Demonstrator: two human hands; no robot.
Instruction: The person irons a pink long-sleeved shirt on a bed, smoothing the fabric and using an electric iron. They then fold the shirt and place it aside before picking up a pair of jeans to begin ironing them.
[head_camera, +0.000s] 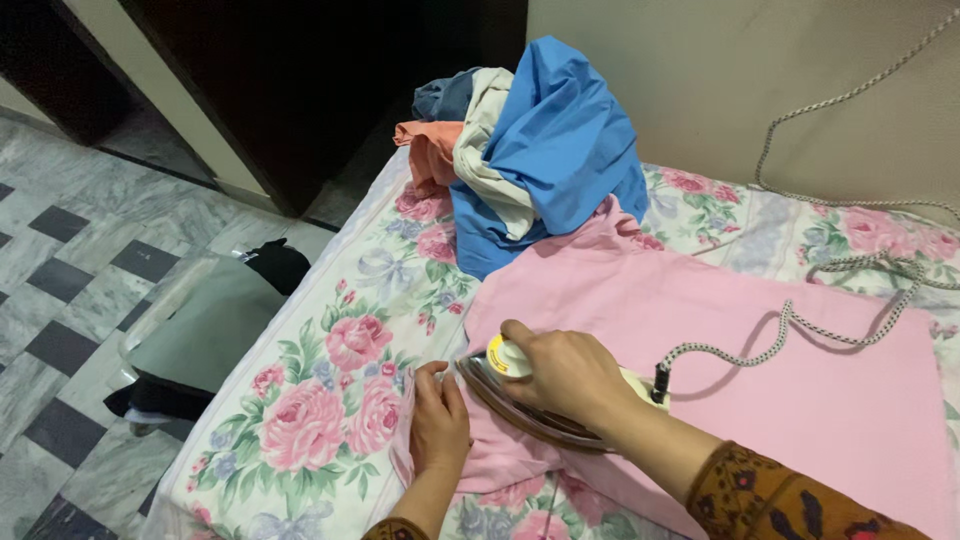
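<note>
While the right hand (565, 375) is clenching the handle of the iron (520, 400), the left hand (438, 420) is pinning the pink cloth's (700, 330) near edge just beside the iron's tip.

Lying smooth and pale pink, the cloth is stretching away from the iron toward the wall side, its long axis running along the floral bedsheet (330, 400); the left hand is resting flat, gripping nothing. Behind the iron a braided cord (800, 325) is trailing off; beyond, a heap of clothes (530, 150) is sitting.
</note>
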